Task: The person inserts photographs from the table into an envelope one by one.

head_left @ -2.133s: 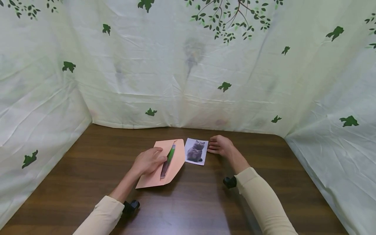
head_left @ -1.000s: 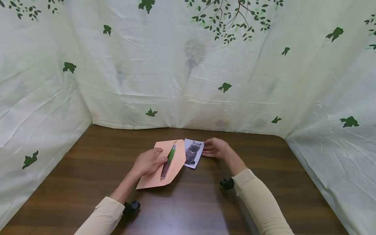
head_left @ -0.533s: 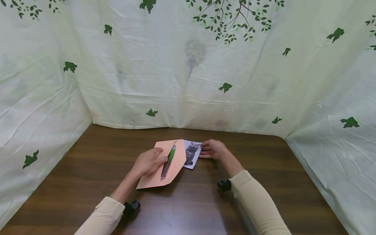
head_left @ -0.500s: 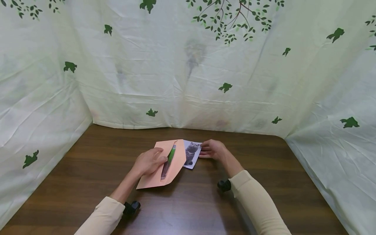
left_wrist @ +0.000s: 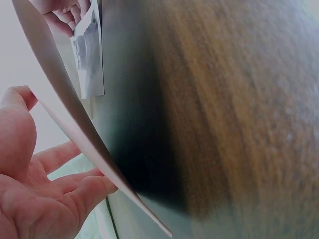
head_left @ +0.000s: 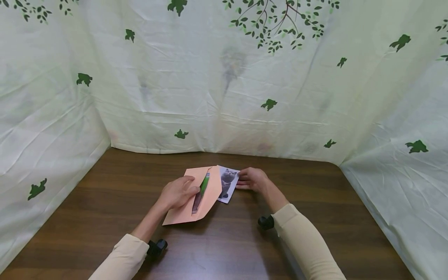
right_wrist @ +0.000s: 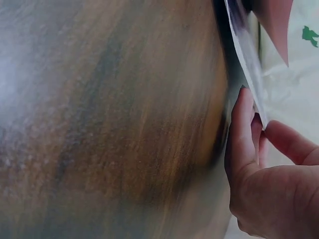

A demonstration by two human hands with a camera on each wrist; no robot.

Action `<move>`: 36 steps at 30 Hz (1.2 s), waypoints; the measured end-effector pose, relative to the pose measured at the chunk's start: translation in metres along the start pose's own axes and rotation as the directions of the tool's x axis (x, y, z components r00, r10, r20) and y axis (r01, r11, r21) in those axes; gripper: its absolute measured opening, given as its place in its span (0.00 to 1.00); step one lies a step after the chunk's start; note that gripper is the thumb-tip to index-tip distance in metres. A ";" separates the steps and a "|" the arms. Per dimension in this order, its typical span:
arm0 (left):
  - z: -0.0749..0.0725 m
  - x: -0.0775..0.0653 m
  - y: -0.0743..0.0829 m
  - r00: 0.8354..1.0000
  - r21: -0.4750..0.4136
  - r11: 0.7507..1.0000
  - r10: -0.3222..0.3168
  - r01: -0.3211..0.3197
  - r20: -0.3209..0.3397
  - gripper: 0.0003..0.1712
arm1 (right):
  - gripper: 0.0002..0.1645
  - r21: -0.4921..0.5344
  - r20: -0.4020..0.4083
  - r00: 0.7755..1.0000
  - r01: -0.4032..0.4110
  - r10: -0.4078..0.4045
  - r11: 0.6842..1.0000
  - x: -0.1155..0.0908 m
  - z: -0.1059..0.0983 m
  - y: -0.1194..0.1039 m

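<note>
My left hand [head_left: 179,192] grips a peach-coloured envelope [head_left: 209,198] raised over the table, thumb on the near face and fingers behind, as the left wrist view shows. Through a long opening in the envelope's face shows a narrow green and dark purple-brown strip [head_left: 200,194]. To the right, my right hand [head_left: 254,180] pinches the right edge of a small white card [head_left: 228,184] with a grey cat pictured on it. The card's left edge is hidden behind the envelope's pointed right side in the head view. In the right wrist view, thumb and fingers meet at the card's edge [right_wrist: 251,74].
A dark brown wooden table [head_left: 115,206] lies under both hands. White cloth with green leaf prints [head_left: 157,97] hangs along the back and both sides. Each wrist wears a small black camera, such as the left one [head_left: 156,247].
My right hand has moved left with the cat card, whose left side has slid behind the envelope's right edge and which has tilted slightly. The left hand and envelope have stayed nearly still.
</note>
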State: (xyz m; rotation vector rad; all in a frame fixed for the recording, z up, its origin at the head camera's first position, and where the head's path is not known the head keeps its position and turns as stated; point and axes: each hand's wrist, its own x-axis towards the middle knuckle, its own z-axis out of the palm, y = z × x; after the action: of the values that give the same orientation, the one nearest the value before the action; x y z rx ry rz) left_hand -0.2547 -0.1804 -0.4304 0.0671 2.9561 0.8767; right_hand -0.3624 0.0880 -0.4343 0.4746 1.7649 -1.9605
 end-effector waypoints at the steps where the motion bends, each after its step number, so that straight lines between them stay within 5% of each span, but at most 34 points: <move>1: 0.000 0.000 0.000 1.000 -0.002 1.000 0.000 0.000 0.000 0.33 | 0.17 -0.001 0.001 1.000 -0.003 0.003 1.000 0.000 0.000 0.000; 25: -0.001 0.001 0.002 1.000 0.012 1.000 0.015 -0.015 0.014 0.33 | 0.23 -0.086 -0.002 0.998 0.057 -0.057 0.995 -0.023 -0.025 -0.017; 36: 0.000 0.001 0.000 1.000 0.016 1.000 0.007 -0.007 0.014 0.33 | 0.13 -0.129 0.003 0.995 0.098 -0.098 0.987 -0.035 -0.039 -0.031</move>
State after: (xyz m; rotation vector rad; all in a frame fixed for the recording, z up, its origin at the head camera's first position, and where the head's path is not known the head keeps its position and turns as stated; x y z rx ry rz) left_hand -0.2558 -0.1804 -0.4308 0.0833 2.9522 0.8500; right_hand -0.3520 0.1327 -0.3942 0.3537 1.9368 -1.8954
